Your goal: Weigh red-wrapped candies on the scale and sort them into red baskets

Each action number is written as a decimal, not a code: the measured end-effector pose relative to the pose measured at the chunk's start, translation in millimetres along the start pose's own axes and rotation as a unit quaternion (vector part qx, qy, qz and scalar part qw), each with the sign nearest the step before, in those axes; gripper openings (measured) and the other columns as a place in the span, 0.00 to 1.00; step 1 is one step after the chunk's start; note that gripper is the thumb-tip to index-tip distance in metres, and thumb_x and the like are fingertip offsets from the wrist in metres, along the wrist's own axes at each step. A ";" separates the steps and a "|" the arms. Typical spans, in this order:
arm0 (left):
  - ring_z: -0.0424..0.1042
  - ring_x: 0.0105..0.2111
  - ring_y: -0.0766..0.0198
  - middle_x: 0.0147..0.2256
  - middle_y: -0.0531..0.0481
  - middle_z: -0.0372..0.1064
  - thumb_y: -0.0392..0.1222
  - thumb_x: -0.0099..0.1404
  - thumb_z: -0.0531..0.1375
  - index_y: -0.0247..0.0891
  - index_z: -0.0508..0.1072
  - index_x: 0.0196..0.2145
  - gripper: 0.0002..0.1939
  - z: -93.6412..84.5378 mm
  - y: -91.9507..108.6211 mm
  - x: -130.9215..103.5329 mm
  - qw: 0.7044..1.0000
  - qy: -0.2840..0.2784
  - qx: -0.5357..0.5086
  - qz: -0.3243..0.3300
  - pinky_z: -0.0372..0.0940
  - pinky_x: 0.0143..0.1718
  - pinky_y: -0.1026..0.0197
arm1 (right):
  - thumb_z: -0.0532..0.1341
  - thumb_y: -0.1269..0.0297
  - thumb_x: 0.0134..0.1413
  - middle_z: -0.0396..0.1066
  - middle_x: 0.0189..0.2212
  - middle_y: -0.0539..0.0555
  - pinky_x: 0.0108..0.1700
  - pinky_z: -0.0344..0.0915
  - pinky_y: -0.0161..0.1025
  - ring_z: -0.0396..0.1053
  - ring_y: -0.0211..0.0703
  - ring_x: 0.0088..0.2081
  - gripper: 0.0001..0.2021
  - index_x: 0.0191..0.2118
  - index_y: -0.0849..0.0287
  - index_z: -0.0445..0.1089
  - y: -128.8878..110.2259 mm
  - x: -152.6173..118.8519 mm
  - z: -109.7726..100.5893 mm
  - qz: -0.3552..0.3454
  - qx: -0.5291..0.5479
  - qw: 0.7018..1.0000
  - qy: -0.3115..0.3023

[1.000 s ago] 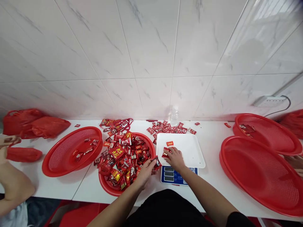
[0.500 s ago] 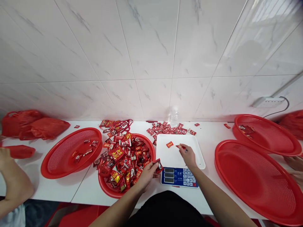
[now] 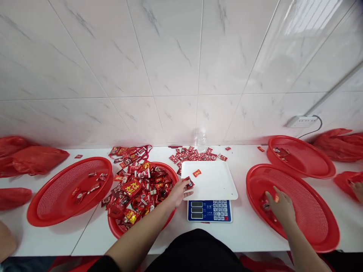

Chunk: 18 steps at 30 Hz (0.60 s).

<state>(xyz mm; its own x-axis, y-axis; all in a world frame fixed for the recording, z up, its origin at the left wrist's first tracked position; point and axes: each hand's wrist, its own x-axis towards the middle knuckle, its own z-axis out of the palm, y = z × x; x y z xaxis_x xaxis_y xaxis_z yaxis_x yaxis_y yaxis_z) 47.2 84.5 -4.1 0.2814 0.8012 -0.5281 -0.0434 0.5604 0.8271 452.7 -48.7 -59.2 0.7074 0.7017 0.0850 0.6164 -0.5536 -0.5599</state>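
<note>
My left hand [image 3: 179, 193] is closed on a small red candy packet [image 3: 190, 183] at the left edge of the white scale tray [image 3: 217, 183]. One red packet [image 3: 196, 173] lies on that tray, above the blue keypad [image 3: 210, 210] of the scale. Over the near right red basket [image 3: 314, 226], my right hand [image 3: 282, 207] has thumb and fingers apart. Several red packets [image 3: 266, 206] are below it, partly hidden, and a blurred orange piece [image 3: 276, 198] shows at its fingers. Left of my left hand, a red basket [image 3: 114, 227] is heaped with candy packets [image 3: 141, 189].
Small red packets [image 3: 193, 154] lie scattered behind the tray, by a clear bottle [image 3: 202, 139]. Other red baskets [image 3: 42, 200] [image 3: 317, 162] hold a few packets. Red bags [image 3: 36, 158] stand at left. Another person's hand [image 3: 357, 190] touches a red bag at right.
My right hand has moved from the tray to the near right basket, where packets now show. My left hand still holds its packet, now at the tray's edge. The view has shifted right.
</note>
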 end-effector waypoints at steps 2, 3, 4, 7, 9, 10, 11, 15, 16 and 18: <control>0.72 0.39 0.64 0.42 0.44 0.70 0.50 0.60 0.57 0.38 0.65 0.43 0.17 7.8 7.1 23.9 0.990 0.021 0.137 0.035 0.68 0.37 0.62 | 0.52 0.47 0.49 0.62 0.52 0.67 0.49 0.58 0.55 0.56 0.62 0.55 0.32 0.56 0.63 0.60 -2.1 -6.6 3.6 0.012 0.008 1.000 -0.015; 0.71 0.39 0.64 0.43 0.44 0.70 0.51 0.60 0.57 0.38 0.65 0.42 0.17 11.8 10.3 35.5 0.982 0.031 0.182 0.045 0.68 0.36 0.63 | 0.52 0.47 0.50 0.61 0.53 0.67 0.50 0.58 0.55 0.56 0.61 0.55 0.31 0.56 0.63 0.60 -6.4 -10.6 5.8 0.012 0.023 0.999 -0.019; 0.71 0.39 0.64 0.43 0.44 0.70 0.51 0.59 0.58 0.38 0.65 0.42 0.18 15.8 13.1 46.5 0.973 0.040 0.221 0.054 0.67 0.36 0.64 | 0.52 0.48 0.50 0.61 0.53 0.66 0.51 0.57 0.55 0.56 0.60 0.55 0.30 0.55 0.63 0.61 -12.3 -14.8 8.2 0.007 0.042 0.999 -0.022; 0.68 0.42 0.59 0.43 0.44 0.69 0.45 0.55 0.63 0.37 0.66 0.39 0.16 26.2 18.3 72.0 0.944 0.058 0.317 0.070 0.64 0.41 0.60 | 0.55 0.49 0.48 0.64 0.50 0.64 0.53 0.55 0.55 0.57 0.58 0.54 0.27 0.50 0.62 0.65 -35.2 -29.4 15.7 -0.020 0.111 0.993 -0.029; 0.67 0.45 0.55 0.42 0.43 0.69 0.41 0.53 0.64 0.36 0.68 0.37 0.14 30.7 18.4 81.1 0.916 0.065 0.389 0.078 0.61 0.46 0.56 | 0.59 0.50 0.44 0.64 0.50 0.63 0.54 0.56 0.55 0.58 0.58 0.54 0.25 0.47 0.60 0.68 -50.3 -40.0 19.5 -0.030 0.168 0.985 -0.037; 0.66 0.46 0.53 0.42 0.43 0.69 0.39 0.52 0.64 0.36 0.68 0.36 0.13 32.0 17.4 83.3 0.901 0.066 0.421 0.080 0.59 0.47 0.54 | 0.60 0.50 0.41 0.64 0.51 0.62 0.53 0.57 0.55 0.59 0.58 0.53 0.24 0.45 0.59 0.69 -56.8 -45.4 20.8 -0.031 0.198 0.979 -0.043; 0.65 0.47 0.51 0.42 0.42 0.68 0.39 0.53 0.63 0.35 0.68 0.36 0.12 32.6 16.0 83.9 0.887 0.067 0.450 0.082 0.58 0.48 0.53 | 0.62 0.51 0.40 0.64 0.51 0.61 0.52 0.59 0.54 0.61 0.57 0.52 0.23 0.43 0.57 0.70 -62.6 -50.8 21.8 -0.028 0.224 0.973 -0.054; 0.63 0.49 0.47 0.47 0.36 0.64 0.41 0.58 0.58 0.33 0.69 0.37 0.10 29.8 8.3 75.2 0.841 0.062 0.529 0.094 0.56 0.48 0.51 | 0.62 0.51 0.40 0.70 0.44 0.59 0.42 0.66 0.51 0.69 0.52 0.40 0.20 0.40 0.55 0.72 -80.5 -73.8 26.1 0.001 0.261 0.954 -0.146; 0.64 0.49 0.47 0.48 0.36 0.63 0.41 0.60 0.57 0.33 0.69 0.37 0.10 29.3 6.5 71.0 0.834 0.057 0.540 0.099 0.57 0.47 0.51 | 0.61 0.51 0.42 0.72 0.41 0.58 0.41 0.67 0.50 0.70 0.52 0.39 0.19 0.41 0.54 0.71 -85.5 -80.6 28.0 0.010 0.262 0.949 -0.177; 0.65 0.47 0.49 0.48 0.36 0.63 0.41 0.61 0.54 0.33 0.70 0.38 0.11 30.8 2.4 60.7 0.825 0.039 0.553 0.111 0.58 0.45 0.53 | 0.60 0.50 0.44 0.73 0.39 0.57 0.42 0.67 0.49 0.71 0.53 0.40 0.19 0.41 0.54 0.71 -98.5 -95.7 32.8 0.030 0.286 0.927 -0.240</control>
<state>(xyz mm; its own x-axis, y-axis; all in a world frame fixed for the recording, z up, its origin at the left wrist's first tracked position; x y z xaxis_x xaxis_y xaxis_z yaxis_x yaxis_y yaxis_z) 93.7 128.0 -28.2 0.3190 0.8936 -0.3156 0.8275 -0.1002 0.5525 312.9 -46.6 -39.2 0.4144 0.8719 -0.2609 0.1987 -0.3664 -0.9090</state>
